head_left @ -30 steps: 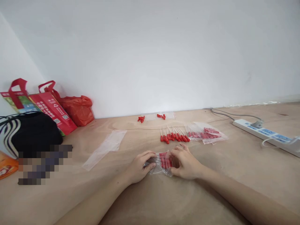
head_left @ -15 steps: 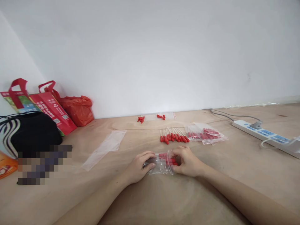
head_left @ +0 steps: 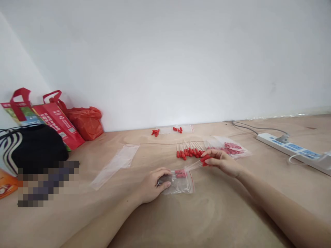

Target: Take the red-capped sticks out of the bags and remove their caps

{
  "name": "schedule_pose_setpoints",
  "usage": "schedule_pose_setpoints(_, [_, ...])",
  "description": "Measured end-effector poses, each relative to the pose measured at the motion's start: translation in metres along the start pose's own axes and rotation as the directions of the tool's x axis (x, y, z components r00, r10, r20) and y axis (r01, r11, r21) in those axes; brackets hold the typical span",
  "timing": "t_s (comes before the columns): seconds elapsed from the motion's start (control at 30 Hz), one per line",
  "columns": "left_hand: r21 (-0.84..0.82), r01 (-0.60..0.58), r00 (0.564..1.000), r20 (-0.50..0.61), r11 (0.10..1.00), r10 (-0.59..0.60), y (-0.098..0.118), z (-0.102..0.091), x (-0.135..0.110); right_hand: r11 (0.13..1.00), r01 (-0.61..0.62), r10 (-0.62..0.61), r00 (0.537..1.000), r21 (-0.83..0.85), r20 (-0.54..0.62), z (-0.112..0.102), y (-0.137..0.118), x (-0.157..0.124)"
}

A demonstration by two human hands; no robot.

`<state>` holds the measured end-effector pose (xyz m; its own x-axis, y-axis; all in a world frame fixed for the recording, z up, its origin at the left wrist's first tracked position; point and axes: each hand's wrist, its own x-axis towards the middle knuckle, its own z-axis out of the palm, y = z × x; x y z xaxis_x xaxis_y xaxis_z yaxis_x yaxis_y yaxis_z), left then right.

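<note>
My left hand [head_left: 158, 184] is closed on the left end of a clear zip bag [head_left: 178, 187], which lies on the table with red tips [head_left: 181, 173] showing inside. Between the fingertips of my right hand [head_left: 222, 162] is a bunch of red-tipped sticks [head_left: 205, 160], their pale ends slanting down to the bag's mouth. I cannot tell whether those ends are inside the bag. Just beyond lies a row of loose red-tipped sticks [head_left: 188, 152], heads toward me. Filled zip bags [head_left: 230, 147] with more red tips rest to the right of that row, partly behind my right hand.
Flat empty bags [head_left: 117, 165] lie at left. Small red pieces [head_left: 155, 132] and a bag with red pieces [head_left: 184, 128] sit near the wall. A power strip [head_left: 294, 150] with cables stands at right. Shopping bags [head_left: 62, 125] and a black bag [head_left: 41, 148] crowd the left.
My right hand has moved from the bag's mouth up and to the right, with the bunch of red-tipped sticks in its fingers. My left hand stays on the bag.
</note>
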<state>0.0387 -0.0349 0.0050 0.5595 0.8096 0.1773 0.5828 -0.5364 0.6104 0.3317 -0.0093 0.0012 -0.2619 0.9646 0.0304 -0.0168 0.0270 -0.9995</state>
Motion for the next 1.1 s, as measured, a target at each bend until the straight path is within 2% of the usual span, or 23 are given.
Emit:
schedule_pose_setpoints(0.07, [-0.014,0.006,1.0,0.004,1.0,-0.006,-0.001,-0.001,-0.001,0.999,0.04,-0.036,0.992,0.035,-0.123,-0.014,-0.003,0.002])
schedule_pose_setpoints(0.13, [-0.023,0.02,1.0,-0.018,1.0,-0.021,-0.001,-0.002,0.0,0.993,0.115,-0.106,0.964,0.021,-0.243,-0.022,-0.005,0.004])
schedule_pose_setpoints(0.2, [-0.04,0.04,0.994,-0.101,0.998,-0.044,0.001,-0.002,0.005,0.971,0.224,-0.237,0.91,-0.078,-0.341,-0.018,-0.005,0.004])
schedule_pose_setpoints(0.27, [-0.112,0.068,0.979,-0.185,0.991,-0.088,0.009,-0.001,0.014,0.9,0.348,-0.427,0.823,-0.261,-0.375,-0.003,-0.005,0.002])
schedule_pose_setpoints(0.33, [-0.295,0.146,0.966,-0.165,0.944,-0.201,0.022,0.002,0.027,0.745,0.455,-0.632,0.717,-0.488,-0.295,0.019,-0.002,-0.001])
schedule_pose_setpoints(0.37, [-0.429,0.219,0.953,-0.1,0.876,-0.287,0.029,0.005,0.034,0.63,0.489,-0.708,0.68,-0.604,-0.188,0.03,0.0,-0.003])
schedule_pose_setpoints(0.4, [-0.562,0.304,0.927,-0.01,0.77,-0.374,0.036,0.007,0.041,0.511,0.528,-0.765,0.64,-0.678,-0.078,0.04,0.002,-0.004])
schedule_pose_setpoints(0.47, [-0.75,0.423,0.867,0.171,0.509,-0.468,0.047,0.013,0.053,0.293,0.59,-0.826,0.553,-0.752,0.112,0.056,0.007,-0.007])
schedule_pose_setpoints(0.5, [-0.797,0.45,0.843,0.231,0.402,-0.486,0.05,0.017,0.057,0.205,0.616,-0.815,0.538,-0.761,0.216,0.061,0.009,-0.008])
schedule_pose_setpoints(0.53, [-0.823,0.462,0.828,0.265,0.332,-0.495,0.052,0.019,0.059,0.131,0.638,-0.794,0.526,-0.759,0.304,0.065,0.01,-0.008])
schedule_pose_setpoints(0.6, [-0.833,0.474,0.81,0.286,0.286,-0.512,0.051,0.024,0.062,0.039,0.674,-0.73,0.523,-0.737,0.44,0.069,0.012,-0.008])
schedule_pose_setpoints(0.7, [-0.801,0.502,0.798,0.283,0.327,-0.531,0.041,0.022,0.065,0.029,0.7,-0.682,0.536,-0.713,0.498,0.067,0.011,-0.008])
schedule_pose_setpoints(0.8, [-0.745,0.527,0.795,0.261,0.409,-0.547,0.022,0.007,0.079,0.115,0.661,-0.681,0.595,-0.741,0.426,0.059,0.009,-0.009])
schedule_pose_setpoints(0.93, [-0.601,0.587,0.779,0.239,0.542,-0.579,-0.008,-0.016,0.111,0.255,0.571,-0.625,0.714,-0.781,0.317,0.045,0.011,-0.01])
schedule_pose_setpoints(1.0, [-0.51,0.639,0.751,0.255,0.576,-0.609,-0.02,-0.02,0.126,0.31,0.541,-0.586,0.756,-0.782,0.291,0.041,0.014,-0.01])
schedule_pose_setpoints(1.1, [-0.392,0.689,0.721,0.276,0.61,-0.636,-0.03,-0.014,0.142,0.38,0.515,-0.554,0.792,-0.768,0.257,0.04,0.019,-0.008])
